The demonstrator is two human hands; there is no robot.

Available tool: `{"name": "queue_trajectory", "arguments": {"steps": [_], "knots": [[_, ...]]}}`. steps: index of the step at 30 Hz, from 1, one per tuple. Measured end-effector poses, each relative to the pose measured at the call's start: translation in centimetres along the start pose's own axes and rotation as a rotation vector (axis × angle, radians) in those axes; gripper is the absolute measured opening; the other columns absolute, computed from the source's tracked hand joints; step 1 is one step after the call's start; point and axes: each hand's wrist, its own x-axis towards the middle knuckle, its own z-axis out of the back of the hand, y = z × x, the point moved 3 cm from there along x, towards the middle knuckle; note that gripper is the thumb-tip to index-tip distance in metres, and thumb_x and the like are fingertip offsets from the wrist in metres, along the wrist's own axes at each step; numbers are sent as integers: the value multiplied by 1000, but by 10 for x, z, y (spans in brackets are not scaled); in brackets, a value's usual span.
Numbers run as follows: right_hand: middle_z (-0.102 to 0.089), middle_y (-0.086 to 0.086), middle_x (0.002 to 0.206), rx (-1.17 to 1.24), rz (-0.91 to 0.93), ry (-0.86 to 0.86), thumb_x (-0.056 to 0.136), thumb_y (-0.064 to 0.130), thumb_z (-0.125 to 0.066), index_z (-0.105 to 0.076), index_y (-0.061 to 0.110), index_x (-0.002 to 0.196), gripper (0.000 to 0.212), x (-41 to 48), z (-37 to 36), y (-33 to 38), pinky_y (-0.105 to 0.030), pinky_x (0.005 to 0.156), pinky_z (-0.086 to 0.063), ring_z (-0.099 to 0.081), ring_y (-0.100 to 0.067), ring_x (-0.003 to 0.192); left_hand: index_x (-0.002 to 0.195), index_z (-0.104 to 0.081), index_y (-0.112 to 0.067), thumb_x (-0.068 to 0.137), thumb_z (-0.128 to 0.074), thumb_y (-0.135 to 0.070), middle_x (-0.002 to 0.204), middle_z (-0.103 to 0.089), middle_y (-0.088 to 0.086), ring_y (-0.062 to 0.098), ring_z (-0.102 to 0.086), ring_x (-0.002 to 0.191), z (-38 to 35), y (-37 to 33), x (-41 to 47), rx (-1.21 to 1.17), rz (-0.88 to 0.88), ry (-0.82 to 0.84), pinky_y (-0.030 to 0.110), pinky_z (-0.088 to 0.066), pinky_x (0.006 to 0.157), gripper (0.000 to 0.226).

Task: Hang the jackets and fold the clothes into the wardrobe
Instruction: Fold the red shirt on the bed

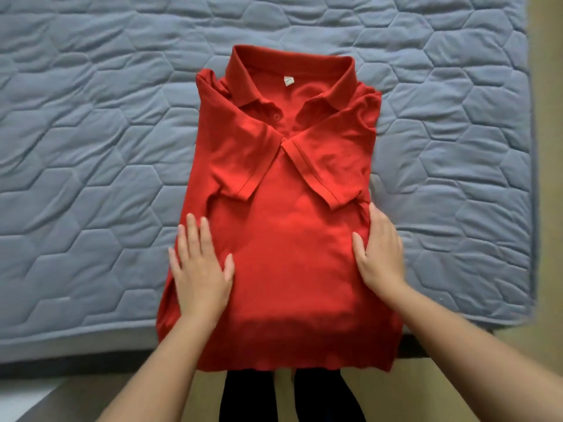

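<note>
Red polo shirt point(283, 239) lies face up on the grey quilted mattress point(91, 147), collar at 12 o'clock, sleeves folded inward, hem overhanging the edge at 6. The left hand point(199, 269), fingers spread, presses flat at 8 o'clock; the right hand point(380, 251), fingers straight and together, rests at 4.

We reach forward with our bare left forearm point(158, 360) and right forearm point(457, 339). Our left hand point(199, 269) lies flat, palm down, fingers straight and spread. Our right hand point(380, 251) lies flat, fingers together, thumb angled inward.
</note>
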Motion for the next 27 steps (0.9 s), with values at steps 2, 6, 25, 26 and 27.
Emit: {"name": "queue_trajectory", "arguments": {"steps": [2, 6, 25, 26, 27], "knots": [[-54, -22, 126, 61, -193, 38, 90, 17, -58, -45, 3, 133, 47, -37, 0, -17, -41, 96, -37, -50, -37, 117, 148, -21, -6, 84, -65, -28, 149, -32, 20, 38, -35, 133, 4, 38, -31, -139, 261, 85, 54, -31, 105, 81], [-65, -23, 107, 203, -506, 241, 92, 24, -57, -59, 1, 107, 27, -75, -1, -44, -38, 81, -42, -60, -36, 102, 132, -44, -4, 86, -65, -20, 126, -54, 23, 38, -52, 114, 9, 79, -68, -372, 417, 221, 42, -39, 93, 53], [-38, -3, 60, 584, -1017, 489, 98, 16, -50, -51, 12, 81, 18, -248, 130, -57, -17, 36, -45, -33, -2, 28, 75, -56, -7, 95, -56, -20, 68, -53, 9, 17, -50, 54, 118, 140, -184, -740, 785, 815, 19, -50, 40, 24], [-37, -2, 60, 593, -1029, 484, 98, 16, -52, -51, 13, 79, 19, -252, 145, -52, -16, 36, -44, -31, -2, 26, 73, -56, -8, 95, -57, -22, 65, -53, 9, 16, -49, 48, 132, 135, -188, -713, 786, 855, 19, -48, 39, 25], [-38, -2, 60, 620, -1045, 463, 97, 15, -53, -51, 12, 81, 17, -253, 160, -47, -16, 36, -44, -30, -1, 26, 73, -56, -10, 95, -58, -24, 63, -54, 8, 14, -49, 44, 148, 131, -191, -686, 783, 875, 18, -47, 38, 26]]}}
